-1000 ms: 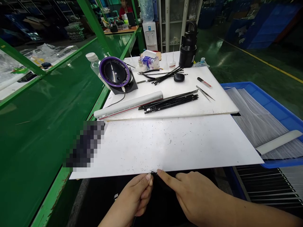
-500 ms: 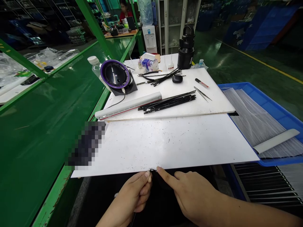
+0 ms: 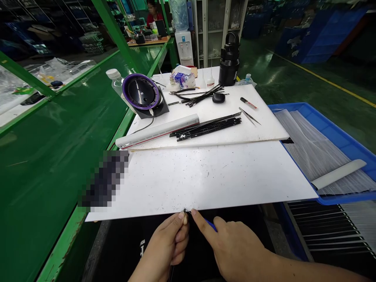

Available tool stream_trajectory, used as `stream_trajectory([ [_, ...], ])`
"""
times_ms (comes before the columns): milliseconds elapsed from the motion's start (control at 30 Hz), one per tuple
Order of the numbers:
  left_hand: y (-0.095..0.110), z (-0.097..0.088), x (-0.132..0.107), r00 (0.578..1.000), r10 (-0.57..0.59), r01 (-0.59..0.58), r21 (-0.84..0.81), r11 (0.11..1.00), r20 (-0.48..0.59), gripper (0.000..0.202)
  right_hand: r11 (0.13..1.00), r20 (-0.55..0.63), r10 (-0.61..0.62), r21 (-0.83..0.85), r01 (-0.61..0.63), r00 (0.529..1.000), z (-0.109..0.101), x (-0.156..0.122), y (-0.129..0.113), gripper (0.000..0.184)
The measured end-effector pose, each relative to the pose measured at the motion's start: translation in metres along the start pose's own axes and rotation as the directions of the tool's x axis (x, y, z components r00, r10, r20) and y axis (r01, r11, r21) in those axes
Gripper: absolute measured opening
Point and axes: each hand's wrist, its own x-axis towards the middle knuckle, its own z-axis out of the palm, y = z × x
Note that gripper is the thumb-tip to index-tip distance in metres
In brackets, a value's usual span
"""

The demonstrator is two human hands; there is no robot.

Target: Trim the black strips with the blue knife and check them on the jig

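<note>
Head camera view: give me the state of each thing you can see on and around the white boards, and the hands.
Left hand, pinching a thin black strip at the lower white board's edge.
Right hand, index finger extended beside the strip.
Black flask, upright, lid on.
Plastic water bottle, capped, tilted.
Purple-ringed round unit, tilted on a black stand.
Black strips, loose pile on the upper white board.

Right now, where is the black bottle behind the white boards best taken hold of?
By the loop handle on top of the black bottle, coming from above: the bottle stands upright and the loop rises clear of everything beside it.
</note>
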Motion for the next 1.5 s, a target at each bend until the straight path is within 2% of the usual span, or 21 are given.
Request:
stream_trajectory([
  [100, 0.003, -0.003, 0.0, 0.999, -0.017, 0.017, -0.005, 1.0, 0.029, 0.036, 1.0, -0.004, 0.008, 0.028, -0.008, 1.0, 0.001, 0.0, 0.001, 0.091],
  [233, 0.006, -0.003, 0.0, 0.999, -0.015, 0.014, 0.016, 1.0, 0.051, 0.037, 0.967, -0.088, -0.023, 0.251, 0.045, 0.996, 0.002, -0.001, 0.009, 0.08],
  [300, 0.006, -0.003, 0.0, 0.998, -0.008, 0.007, 0.026, 1.0, 0.055, 0.038, 0.956, -0.098, -0.022, 0.289, 0.05, 0.995, 0.003, -0.001, 0.01, 0.077],
  [633, 0.006, -0.003, -0.002, 0.999, -0.016, 0.013, 0.055, 0.998, 0.049, 0.035, 0.957, -0.058, -0.035, 0.287, 0.05, 0.998, -0.002, -0.001, 0.011, 0.078],
  [833, 0.005, -0.008, 0.0, 0.996, -0.031, 0.03, 0.022, 0.999, 0.081, 0.033, 0.998, 0.023, -0.017, 0.058, 0.015, 1.0, -0.005, 0.002, 0.002, 0.091],
  [933, 0.007, -0.014, 0.003, 0.992, -0.045, 0.047, -0.018, 0.999, 0.115, 0.03, 0.999, 0.026, 0.002, 0.046, -0.003, 1.0, -0.002, 0.001, 0.0, 0.092],
  [1067, 0.008, -0.012, 0.0, 0.991, -0.056, 0.059, -0.017, 0.998, 0.121, 0.028, 0.964, -0.094, 0.003, 0.265, 0.022, 0.996, 0.002, -0.002, 0.008, 0.079],
  [1167, 0.008, -0.004, -0.01, 0.996, -0.008, 0.002, 0.062, 0.998, 0.091, 0.034, 0.866, -0.195, 0.005, 0.492, 0.094, 0.981, 0.0, -0.007, 0.017, 0.07],
  [1267, 0.01, 0.003, -0.018, 0.994, 0.032, -0.04, 0.078, 0.996, 0.102, 0.034, 0.763, -0.267, 0.03, 0.628, 0.15, 0.963, -0.007, -0.011, 0.023, 0.064],
  [1367, 0.012, 0.002, -0.02, 0.997, 0.01, -0.011, 0.021, 1.0, 0.073, 0.034, 0.741, -0.275, 0.024, 0.651, 0.167, 0.961, -0.009, -0.014, 0.025, 0.066],
  [1500, 0.009, -0.003, -0.013, 0.994, -0.059, 0.059, -0.002, 0.998, 0.095, 0.035, 0.787, -0.218, -0.043, 0.594, 0.167, 0.975, -0.006, -0.013, 0.022, 0.068],
])
